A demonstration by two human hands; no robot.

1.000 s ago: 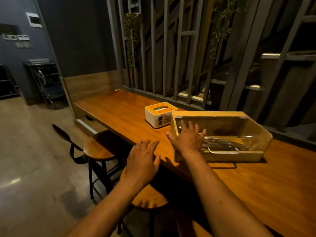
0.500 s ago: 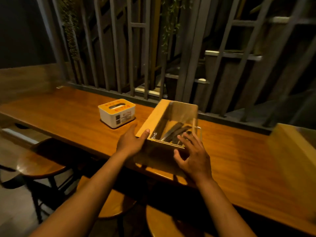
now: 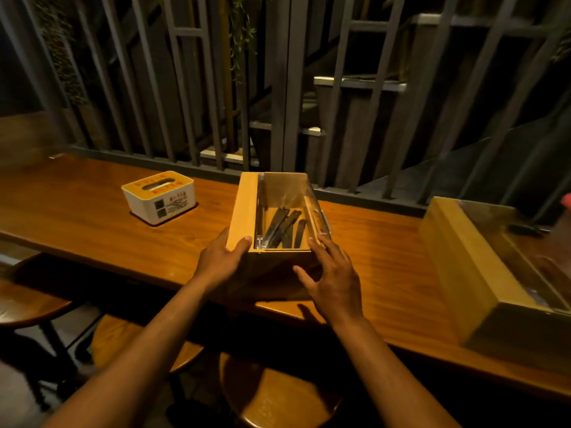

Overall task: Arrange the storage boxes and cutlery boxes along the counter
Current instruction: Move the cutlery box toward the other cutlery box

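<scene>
A wooden cutlery box [image 3: 245, 208] with a clear lid and dark cutlery inside stands on the wooden counter [image 3: 370, 242], its long side running away from me. My left hand [image 3: 221, 262] grips its near left corner, thumb on the top edge. My right hand [image 3: 332, 279] presses against its near right corner with the fingers spread. A white storage box [image 3: 160, 199] with a yellow slotted top sits to the left. A second wooden cutlery box [image 3: 482, 273] lies at the right edge of the counter.
Dark vertical slats [image 3: 278, 88] rise behind the counter's far edge. Round wooden stools [image 3: 278, 393] stand below the near edge, with another stool [image 3: 24, 304] at the left.
The view swung right. The cutlery box was turned from lying along the counter to pointing away from me, and both hands now hold its near end.
</scene>
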